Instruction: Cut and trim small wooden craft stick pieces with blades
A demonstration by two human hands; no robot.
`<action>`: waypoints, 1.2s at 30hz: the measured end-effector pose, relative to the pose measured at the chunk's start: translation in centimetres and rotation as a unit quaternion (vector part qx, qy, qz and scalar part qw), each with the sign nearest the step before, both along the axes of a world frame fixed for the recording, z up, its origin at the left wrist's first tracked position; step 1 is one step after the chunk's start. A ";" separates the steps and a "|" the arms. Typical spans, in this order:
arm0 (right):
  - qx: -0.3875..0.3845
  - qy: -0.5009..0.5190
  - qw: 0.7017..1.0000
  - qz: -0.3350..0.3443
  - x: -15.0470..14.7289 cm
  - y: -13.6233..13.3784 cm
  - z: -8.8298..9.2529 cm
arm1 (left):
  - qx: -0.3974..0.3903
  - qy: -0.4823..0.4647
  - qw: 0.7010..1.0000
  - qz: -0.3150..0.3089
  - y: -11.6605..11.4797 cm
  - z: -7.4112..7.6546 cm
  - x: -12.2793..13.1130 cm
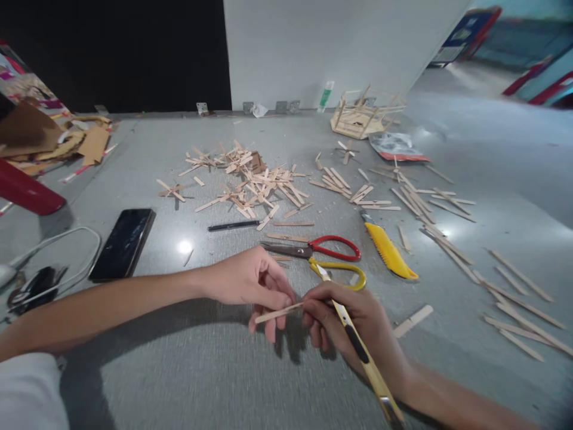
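Between my two hands, near the front of the grey table, is a thin wooden stick. My left hand pinches it between thumb and fingers, its rounded end sticking out to the left. The fingertips of my right hand close on the stick's other end. A gold-coloured craft knife also lies in my right hand, slanting across it, blade end up beside the scissors. Scissors with one red and one yellow handle rest just beyond my hands. A yellow cutter lies to their right.
Loose sticks are heaped mid-table, with more scattered right. A phone, white cable and red object are at the left. A stick frame and plastic packet stand at the back right.
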State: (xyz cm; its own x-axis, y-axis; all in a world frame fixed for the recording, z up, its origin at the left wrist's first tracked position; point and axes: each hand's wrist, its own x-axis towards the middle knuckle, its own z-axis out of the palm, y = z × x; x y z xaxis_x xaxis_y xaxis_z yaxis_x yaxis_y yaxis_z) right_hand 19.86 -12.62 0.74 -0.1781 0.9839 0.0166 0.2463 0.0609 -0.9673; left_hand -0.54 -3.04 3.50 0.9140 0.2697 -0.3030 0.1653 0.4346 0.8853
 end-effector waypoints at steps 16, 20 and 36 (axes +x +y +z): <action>-0.173 0.142 0.974 0.024 -0.5 -0.4 0.5 | -0.078 -0.010 0.996 -0.037 0.6 -1.2 0.0; -0.165 0.144 0.976 0.019 -0.3 -0.3 0.5 | -0.087 -0.009 0.996 -0.023 0.6 -1.3 0.2; 0.242 -0.143 0.958 -0.053 2.2 0.7 -1.7 | 0.138 0.124 0.982 0.019 1.8 -0.2 -0.4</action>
State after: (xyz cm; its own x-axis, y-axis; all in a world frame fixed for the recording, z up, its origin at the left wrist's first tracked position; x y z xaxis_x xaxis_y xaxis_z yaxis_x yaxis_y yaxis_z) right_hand 22.03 -11.95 -1.00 -0.1434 0.8864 0.4401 0.5266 0.4448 -0.7245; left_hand -0.91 -1.19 3.32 0.8086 0.4059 -0.4258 0.3793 0.1934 0.9048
